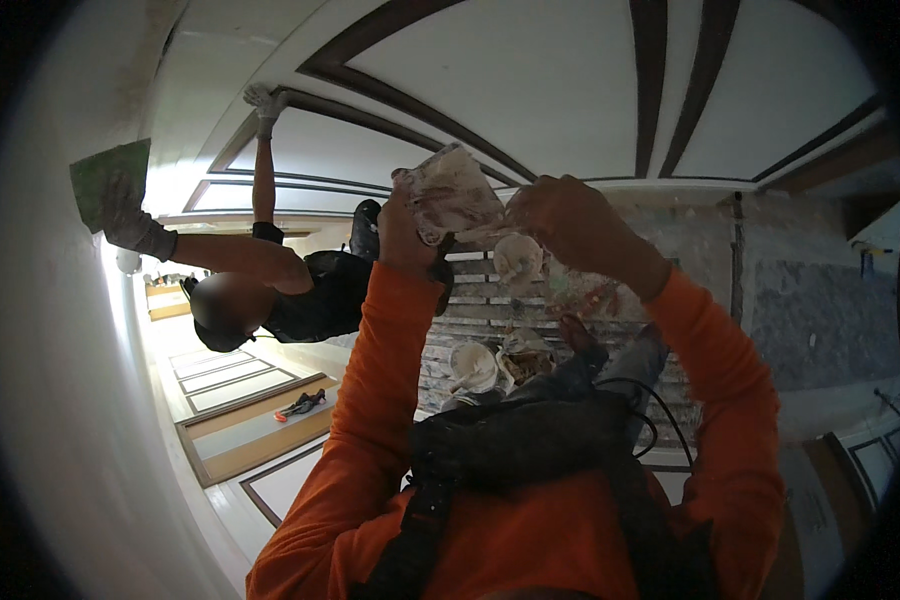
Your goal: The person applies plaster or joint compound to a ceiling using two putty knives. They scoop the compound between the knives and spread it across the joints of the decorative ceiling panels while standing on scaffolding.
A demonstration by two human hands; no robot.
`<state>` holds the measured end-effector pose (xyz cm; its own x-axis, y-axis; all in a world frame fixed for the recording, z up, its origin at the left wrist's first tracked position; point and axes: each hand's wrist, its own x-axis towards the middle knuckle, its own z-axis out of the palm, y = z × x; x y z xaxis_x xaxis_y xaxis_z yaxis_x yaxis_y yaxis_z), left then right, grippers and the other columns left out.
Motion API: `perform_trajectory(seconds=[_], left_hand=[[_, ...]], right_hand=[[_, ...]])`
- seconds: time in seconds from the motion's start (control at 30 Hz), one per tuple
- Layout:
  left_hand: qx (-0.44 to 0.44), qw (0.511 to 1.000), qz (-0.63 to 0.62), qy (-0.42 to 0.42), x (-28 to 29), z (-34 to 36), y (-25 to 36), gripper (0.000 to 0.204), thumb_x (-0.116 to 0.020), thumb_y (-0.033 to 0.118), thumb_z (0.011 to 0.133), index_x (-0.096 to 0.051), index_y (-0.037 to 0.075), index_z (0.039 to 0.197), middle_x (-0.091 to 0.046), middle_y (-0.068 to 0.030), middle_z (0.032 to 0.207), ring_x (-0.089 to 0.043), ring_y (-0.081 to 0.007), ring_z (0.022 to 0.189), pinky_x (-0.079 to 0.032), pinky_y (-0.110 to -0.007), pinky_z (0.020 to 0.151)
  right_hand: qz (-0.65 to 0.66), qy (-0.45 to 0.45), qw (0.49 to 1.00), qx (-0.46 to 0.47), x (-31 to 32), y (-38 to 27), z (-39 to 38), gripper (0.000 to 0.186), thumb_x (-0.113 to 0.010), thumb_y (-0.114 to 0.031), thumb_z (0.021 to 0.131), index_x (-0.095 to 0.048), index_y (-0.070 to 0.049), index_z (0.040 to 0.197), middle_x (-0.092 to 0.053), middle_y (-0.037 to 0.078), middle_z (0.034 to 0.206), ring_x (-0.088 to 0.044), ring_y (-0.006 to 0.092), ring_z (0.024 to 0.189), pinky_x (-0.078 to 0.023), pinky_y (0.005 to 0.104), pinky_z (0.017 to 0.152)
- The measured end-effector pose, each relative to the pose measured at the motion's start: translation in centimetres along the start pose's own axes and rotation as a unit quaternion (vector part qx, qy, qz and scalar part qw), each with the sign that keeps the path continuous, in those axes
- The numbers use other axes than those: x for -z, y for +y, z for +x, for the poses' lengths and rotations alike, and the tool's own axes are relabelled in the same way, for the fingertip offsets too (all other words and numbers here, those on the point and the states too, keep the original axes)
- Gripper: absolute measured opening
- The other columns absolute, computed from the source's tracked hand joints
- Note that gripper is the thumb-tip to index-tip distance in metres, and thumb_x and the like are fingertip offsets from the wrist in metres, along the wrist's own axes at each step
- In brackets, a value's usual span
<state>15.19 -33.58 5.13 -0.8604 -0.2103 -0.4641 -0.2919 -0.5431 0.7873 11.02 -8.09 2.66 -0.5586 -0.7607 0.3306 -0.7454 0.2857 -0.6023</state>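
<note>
My left hand (402,228) is closed round the side of a flat, squarish plate (456,195) thickly smeared with whitish putty, held up in front of me. Close to its right edge, my right hand (578,228) is closed, fingers bent. Something thin and pale runs from those fingers toward the plate's lower edge; most of it is hidden, so its kind is unclear. Below the hands, a round white pail (518,262) stands on the floor. Nearer my legs are another white bucket (473,367) and a pale open bag (526,356) with brownish contents.
At left, a co-worker (315,295) in dark clothes presses a green square sheet (110,185) to the wall with one gloved hand, the other glove (264,100) on the panelling. A black cable (670,415) loops beside my waist. Dark-trimmed white panels (500,80) rise ahead.
</note>
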Motion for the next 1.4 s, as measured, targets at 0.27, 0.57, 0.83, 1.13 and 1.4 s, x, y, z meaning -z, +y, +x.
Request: perform_trajectory(seconds=[0.27,0.57,0.83,1.13,1.4], left_hand=[[-0.092,0.994,0.027,-0.046,-1.0,-3.3,1.2,0.058,-0.038,0.047,0.102,-0.048,-0.004,0.129,-0.062,-0.0195,0.115,-0.065,-0.0346,0.101,-0.056,-0.048,0.087],[-0.156,0.984,0.08,-0.003,2.6,-9.7,1.6,0.053,-0.033,0.043,0.105,-0.047,0.002,0.135,-0.057,-0.0142,0.127,-0.058,-0.0266,0.115,-0.05,-0.04,0.096],[-0.199,0.943,0.26,0.051,2.8,-14.4,0.7,0.051,-0.038,0.041,0.103,-0.042,0.005,0.139,-0.049,-0.0159,0.137,-0.048,-0.0339,0.127,-0.04,-0.05,0.107],[-0.17,0.943,0.253,0.138,2.3,-14.8,2.3,0.051,-0.041,0.041,0.103,-0.043,0.005,0.139,-0.05,-0.0153,0.135,-0.048,-0.0318,0.126,-0.039,-0.047,0.107],[-0.19,0.912,0.342,0.12,1.1,-14.9,0.9,0.053,-0.042,0.041,0.103,-0.042,0.003,0.139,-0.047,-0.0161,0.14,-0.047,-0.0335,0.128,-0.039,-0.048,0.107]], right_hand=[[0.638,-0.007,0.742,-0.206,-0.7,3.6,-2.4,0.034,-0.063,-0.018,0.094,-0.059,0.002,0.121,-0.066,0.01,0.106,-0.061,0.0136,0.094,-0.049,0.0297,0.088],[0.57,0.506,0.647,0.014,11.4,-2.1,10.7,0.038,-0.06,-0.019,0.092,-0.058,0.004,0.122,-0.062,0.007,0.093,-0.057,0.0138,0.084,-0.049,0.0287,0.075],[0.517,0.679,0.52,-0.02,17.7,-5.0,20.1,0.03,-0.058,-0.008,0.089,-0.06,0.006,0.115,-0.065,0.021,0.105,-0.066,0.0326,0.094,-0.051,0.0383,0.085],[0.434,0.732,0.524,-0.013,15.8,-8.9,24.6,0.025,-0.056,-0.003,0.083,-0.059,0.005,0.107,-0.063,0.021,0.1,-0.063,0.0359,0.092,-0.051,0.0423,0.081],[0.72,0.581,0.37,0.081,21.7,-3.0,22.4,0.011,-0.058,-0.005,0.081,-0.065,0.0,0.088,-0.059,0.006,0.067,-0.055,0.0139,0.057,-0.044,0.0333,0.051]])
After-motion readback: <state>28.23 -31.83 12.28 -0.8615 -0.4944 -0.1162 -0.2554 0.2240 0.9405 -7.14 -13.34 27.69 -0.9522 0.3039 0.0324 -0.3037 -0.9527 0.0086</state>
